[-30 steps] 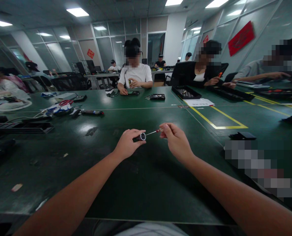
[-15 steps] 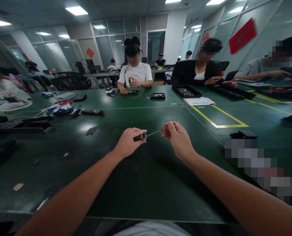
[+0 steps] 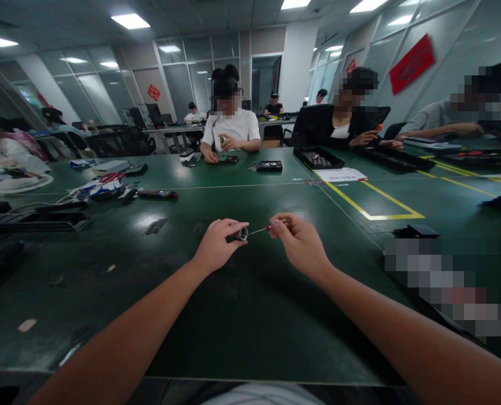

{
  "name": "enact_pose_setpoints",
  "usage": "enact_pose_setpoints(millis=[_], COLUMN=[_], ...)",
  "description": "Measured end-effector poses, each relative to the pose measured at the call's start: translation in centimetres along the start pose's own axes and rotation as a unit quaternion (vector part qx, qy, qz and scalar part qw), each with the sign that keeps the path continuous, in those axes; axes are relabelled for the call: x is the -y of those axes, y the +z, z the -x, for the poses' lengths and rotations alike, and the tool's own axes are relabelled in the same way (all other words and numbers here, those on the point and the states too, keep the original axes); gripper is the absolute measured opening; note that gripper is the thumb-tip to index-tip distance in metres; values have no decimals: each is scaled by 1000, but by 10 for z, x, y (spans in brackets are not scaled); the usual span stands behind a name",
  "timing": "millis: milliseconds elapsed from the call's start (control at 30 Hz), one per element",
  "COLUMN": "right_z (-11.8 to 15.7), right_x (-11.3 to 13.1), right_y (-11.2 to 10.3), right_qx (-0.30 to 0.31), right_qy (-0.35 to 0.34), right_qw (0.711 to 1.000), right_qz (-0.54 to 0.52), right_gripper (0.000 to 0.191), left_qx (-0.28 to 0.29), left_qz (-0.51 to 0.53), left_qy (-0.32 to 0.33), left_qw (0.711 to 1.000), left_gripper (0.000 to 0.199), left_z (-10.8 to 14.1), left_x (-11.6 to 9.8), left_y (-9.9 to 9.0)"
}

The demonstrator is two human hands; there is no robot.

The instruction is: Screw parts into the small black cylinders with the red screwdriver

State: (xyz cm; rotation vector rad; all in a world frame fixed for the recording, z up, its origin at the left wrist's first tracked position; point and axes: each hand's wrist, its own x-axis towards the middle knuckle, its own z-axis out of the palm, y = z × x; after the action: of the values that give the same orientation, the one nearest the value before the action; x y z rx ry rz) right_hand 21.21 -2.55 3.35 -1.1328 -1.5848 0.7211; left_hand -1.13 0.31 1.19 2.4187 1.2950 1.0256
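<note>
Between the thumb and fingers of my left hand [image 3: 212, 246] is a short dark cylinder [image 3: 242, 233]. Its open end, with a silvery rim, faces right. My right hand [image 3: 303, 244] is closed around the reddish handle of a thin-shafted screwdriver [image 3: 257, 230]. The shaft points left at the cylinder's open end; whether its tip is inside or only at the rim I cannot tell. Both hands are above the green table [image 3: 242, 337], and fingers cover much of the cylinder and of the handle.
A pen-like black tool [image 3: 157, 194] lies at the left, near red-handled scissors [image 3: 112, 177] and cables. Black trays [image 3: 48, 216] stand far left. A black box [image 3: 416, 231] is on the right. Across the table a person [image 3: 231, 129] handles a small device; other people sit farther right.
My right hand has moved left with the screwdriver, bringing it nearer the cylinder, and less of the shaft shows. My left hand keeps its grip in nearly the same place.
</note>
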Motion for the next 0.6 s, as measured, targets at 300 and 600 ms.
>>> enact_pose_setpoints(millis=[300, 600], right_z=[3, 2], right_x=[5, 5], right_y=[1, 1], right_qx=[4, -12], right_qy=[-16, -14], right_qw=[999, 1000], right_qz=[34, 6], right_gripper=[22, 23], left_qx=[-5, -11], left_qz=[17, 34], left_qy=[-12, -20], left_qw=[1000, 999], left_gripper=[44, 45], left_z=[1, 0], left_x=[3, 1], left_y=[1, 2])
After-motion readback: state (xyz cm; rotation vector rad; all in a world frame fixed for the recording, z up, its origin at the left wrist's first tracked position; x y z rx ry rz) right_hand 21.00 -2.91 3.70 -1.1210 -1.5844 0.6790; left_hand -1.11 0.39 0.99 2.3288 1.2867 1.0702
